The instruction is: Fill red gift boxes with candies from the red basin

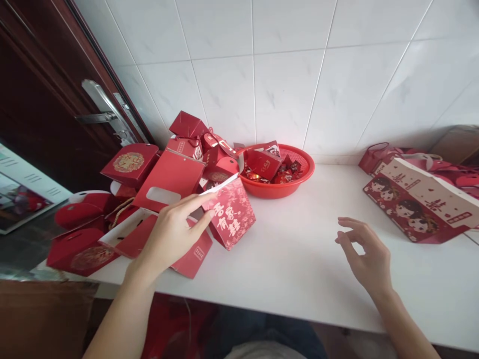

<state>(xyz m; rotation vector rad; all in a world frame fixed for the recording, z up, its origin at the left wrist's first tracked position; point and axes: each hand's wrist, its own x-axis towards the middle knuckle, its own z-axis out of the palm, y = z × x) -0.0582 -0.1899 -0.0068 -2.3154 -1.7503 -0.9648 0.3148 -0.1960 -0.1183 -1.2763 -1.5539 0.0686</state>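
My left hand (174,232) grips a red gift box (234,217) by its upper left edge, thumb on the printed face, fingers partly out of sight behind it. White characters and a pale floral pattern cover that face; the box is tilted. Over the white table my right hand (366,257) is curled, thumb and a fingertip meeting in a ring, nothing visible between them. Beside the held box lies a pile of red gift boxes, among them a flat box with an oval window (170,182) and one with a gold round emblem (129,162). The held box hides part of the pile.
A red plastic basket (279,192) with small red packets stands by the tiled wall (284,99). Farther right is a large cartoon-printed box (415,204) with red bags behind it. A dark door (41,75) with a metal handle is at left; a cardboard box (45,319) sits lower left.
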